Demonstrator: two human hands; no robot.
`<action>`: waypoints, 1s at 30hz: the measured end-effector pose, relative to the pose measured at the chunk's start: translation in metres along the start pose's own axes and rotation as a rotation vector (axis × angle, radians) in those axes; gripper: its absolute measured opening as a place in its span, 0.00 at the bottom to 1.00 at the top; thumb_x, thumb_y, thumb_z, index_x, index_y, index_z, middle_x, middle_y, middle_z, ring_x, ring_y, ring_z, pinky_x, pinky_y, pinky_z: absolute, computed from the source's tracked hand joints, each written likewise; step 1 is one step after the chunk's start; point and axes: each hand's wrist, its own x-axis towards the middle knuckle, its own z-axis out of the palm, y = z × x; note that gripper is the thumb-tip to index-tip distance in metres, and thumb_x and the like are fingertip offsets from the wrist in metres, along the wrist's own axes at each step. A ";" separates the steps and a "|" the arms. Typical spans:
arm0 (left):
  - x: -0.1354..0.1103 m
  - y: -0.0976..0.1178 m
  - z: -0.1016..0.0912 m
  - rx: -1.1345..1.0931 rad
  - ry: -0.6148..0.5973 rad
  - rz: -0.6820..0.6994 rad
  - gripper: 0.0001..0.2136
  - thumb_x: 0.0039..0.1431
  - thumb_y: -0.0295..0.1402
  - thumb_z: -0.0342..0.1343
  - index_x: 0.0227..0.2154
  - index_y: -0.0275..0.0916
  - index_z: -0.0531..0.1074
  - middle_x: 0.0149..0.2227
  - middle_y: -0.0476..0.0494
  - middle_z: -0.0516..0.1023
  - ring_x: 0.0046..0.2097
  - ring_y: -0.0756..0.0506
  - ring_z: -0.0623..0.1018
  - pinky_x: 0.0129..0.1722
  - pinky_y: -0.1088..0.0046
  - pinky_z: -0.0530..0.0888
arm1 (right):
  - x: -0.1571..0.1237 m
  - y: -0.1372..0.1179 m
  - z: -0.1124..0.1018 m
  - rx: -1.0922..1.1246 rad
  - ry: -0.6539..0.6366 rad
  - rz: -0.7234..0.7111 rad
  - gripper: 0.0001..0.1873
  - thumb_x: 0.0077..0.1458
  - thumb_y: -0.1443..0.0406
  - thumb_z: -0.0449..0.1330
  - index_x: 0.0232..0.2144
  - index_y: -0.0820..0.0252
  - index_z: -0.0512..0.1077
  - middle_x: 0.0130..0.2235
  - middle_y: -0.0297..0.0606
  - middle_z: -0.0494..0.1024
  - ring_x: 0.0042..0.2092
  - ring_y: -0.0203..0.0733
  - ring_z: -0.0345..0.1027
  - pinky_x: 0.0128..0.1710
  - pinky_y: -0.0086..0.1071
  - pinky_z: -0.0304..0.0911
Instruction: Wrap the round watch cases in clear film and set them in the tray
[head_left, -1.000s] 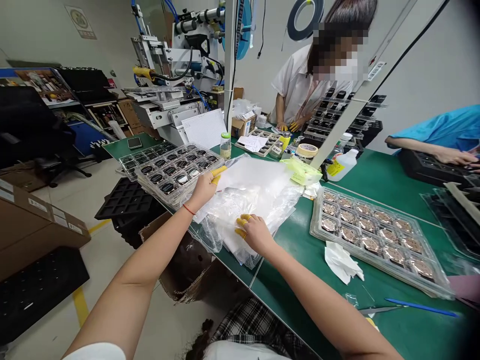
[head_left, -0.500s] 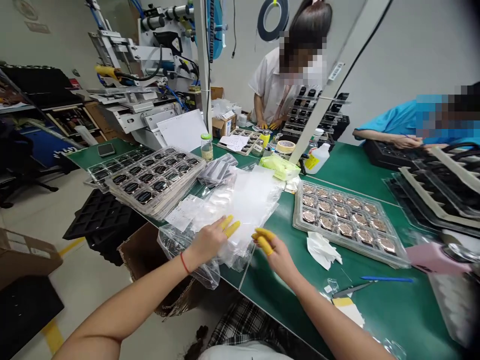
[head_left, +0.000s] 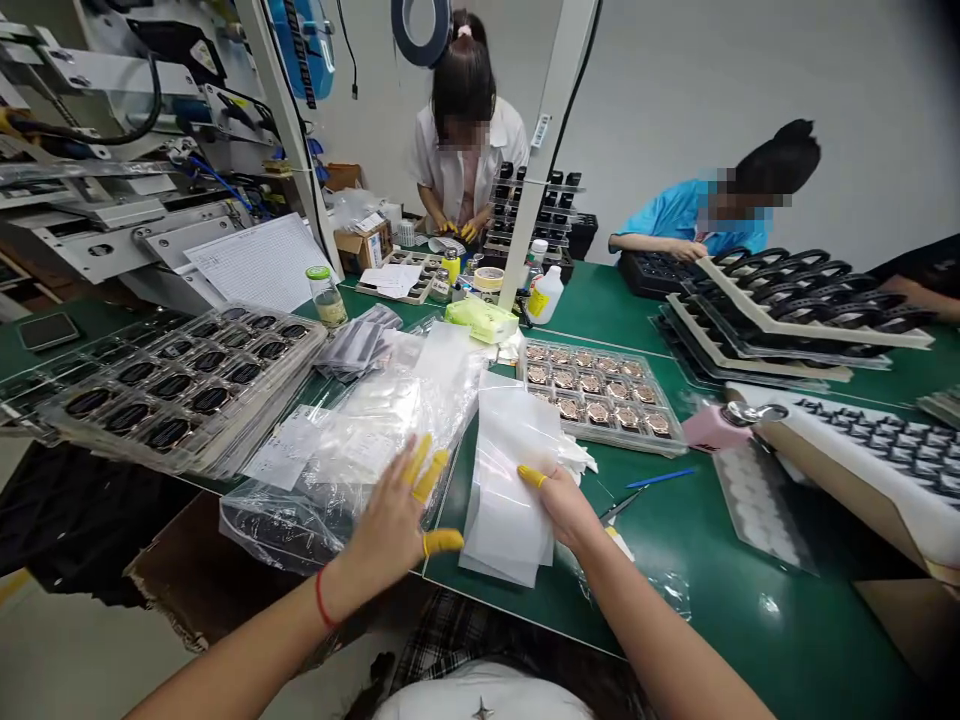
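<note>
Plastic bags (head_left: 508,480), a flat frosted stack, lie on the green bench (head_left: 739,640) near its front edge, pinched by the right hand. Far left, stacked clear trays of dark round parts (head_left: 172,385) sit on the bench. Beside them, a loose pile of clear bags (head_left: 360,450) spreads toward the left hand (head_left: 388,530), which is open with its digits apart, yellow finger cots (head_left: 442,541) on them. The right hand (head_left: 564,510) is clamped on the stack's right edge. Behind the stack is a clear tray of copper-coloured discs (head_left: 592,395). Beyond, a person in a white shirt (head_left: 465,130) and a person in a blue shirt (head_left: 686,215) work with their hands at the far benches.
</note>
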 end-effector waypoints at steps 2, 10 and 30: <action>0.011 -0.021 -0.003 0.030 -0.060 -0.241 0.38 0.53 0.49 0.54 0.61 0.30 0.53 0.63 0.22 0.52 0.66 0.27 0.45 0.58 0.40 0.56 | -0.003 -0.004 -0.014 -0.065 0.010 0.009 0.23 0.42 0.63 0.64 0.43 0.57 0.68 0.40 0.39 0.79 0.39 0.48 0.74 0.36 0.35 0.69; 0.042 -0.099 -0.037 -0.366 -0.077 -0.586 0.11 0.53 0.34 0.49 0.29 0.36 0.76 0.35 0.36 0.81 0.40 0.36 0.79 0.41 0.59 0.74 | -0.002 0.009 -0.026 -0.052 0.025 0.121 0.30 0.38 0.67 0.63 0.48 0.57 0.64 0.36 0.38 0.79 0.33 0.46 0.74 0.31 0.35 0.69; 0.082 -0.153 -0.178 -0.541 0.526 -0.628 0.11 0.57 0.31 0.49 0.37 0.33 0.75 0.31 0.41 0.80 0.33 0.46 0.79 0.35 0.72 0.72 | 0.098 -0.008 0.140 -0.179 -0.008 -0.263 0.29 0.42 0.66 0.56 0.50 0.59 0.60 0.45 0.42 0.74 0.45 0.47 0.69 0.43 0.39 0.67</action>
